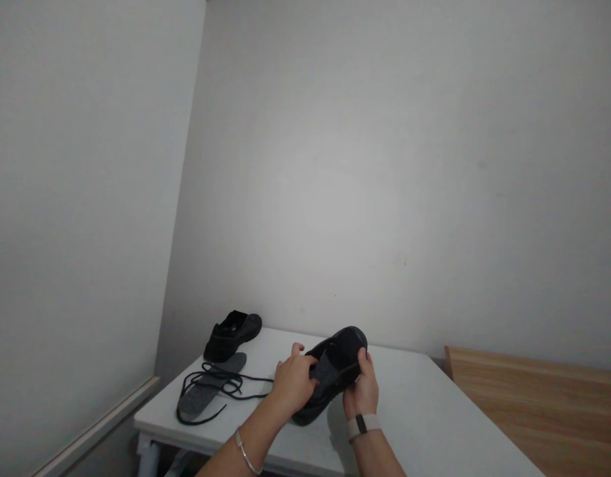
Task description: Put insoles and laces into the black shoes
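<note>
A black shoe [341, 354] is held tilted above the white table [424, 411], toe pointing up and away. My right hand [362, 391] grips its right side, thumb along the edge; a pale band is on that wrist. My left hand [292, 381] is closed on the shoe's opening, fingers at a grey insole [325, 371] that sits partly in the shoe. A thin bracelet is on my left wrist.
A second black shoe [232, 334] stands at the table's far left corner. A grey insole [206, 391] lies in front of it with loose black laces [220, 384] over it. A wooden surface [548, 404] adjoins the table on the right. Walls are close behind and left.
</note>
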Tool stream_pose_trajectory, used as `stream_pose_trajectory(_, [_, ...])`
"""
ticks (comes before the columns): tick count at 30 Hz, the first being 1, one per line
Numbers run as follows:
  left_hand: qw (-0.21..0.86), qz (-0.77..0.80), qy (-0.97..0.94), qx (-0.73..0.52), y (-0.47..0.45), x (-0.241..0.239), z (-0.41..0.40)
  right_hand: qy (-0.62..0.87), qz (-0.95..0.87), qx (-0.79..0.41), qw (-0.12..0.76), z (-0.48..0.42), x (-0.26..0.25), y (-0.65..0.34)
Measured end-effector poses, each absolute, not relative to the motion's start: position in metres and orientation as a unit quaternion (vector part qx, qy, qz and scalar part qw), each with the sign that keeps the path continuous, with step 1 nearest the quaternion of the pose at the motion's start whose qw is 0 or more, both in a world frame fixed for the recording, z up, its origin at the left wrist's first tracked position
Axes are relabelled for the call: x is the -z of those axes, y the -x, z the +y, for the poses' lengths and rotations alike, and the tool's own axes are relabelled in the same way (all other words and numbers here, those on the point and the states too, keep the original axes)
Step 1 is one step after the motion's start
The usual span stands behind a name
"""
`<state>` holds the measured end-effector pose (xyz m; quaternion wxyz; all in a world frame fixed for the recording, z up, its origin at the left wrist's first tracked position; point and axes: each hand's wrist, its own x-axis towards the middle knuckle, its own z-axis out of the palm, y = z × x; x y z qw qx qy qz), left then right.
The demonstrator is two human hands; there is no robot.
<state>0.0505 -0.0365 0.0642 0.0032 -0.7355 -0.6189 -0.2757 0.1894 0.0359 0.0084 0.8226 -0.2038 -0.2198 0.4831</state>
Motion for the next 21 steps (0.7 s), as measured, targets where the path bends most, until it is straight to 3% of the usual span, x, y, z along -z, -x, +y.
stream_pose_trajectory(11, [0.060, -0.642, 0.741, 0.188, -0.073, -0.067, -0.051, 0.204, -0.227, -0.491, 0.816, 0.028, -0.012, -0.193])
stream_pose_trajectory(21, [0.070, -0.643, 0.734, 0.207, -0.071, -0.059, -0.047, 0.205, -0.260, -0.481, 0.812, 0.023, -0.017, -0.190])
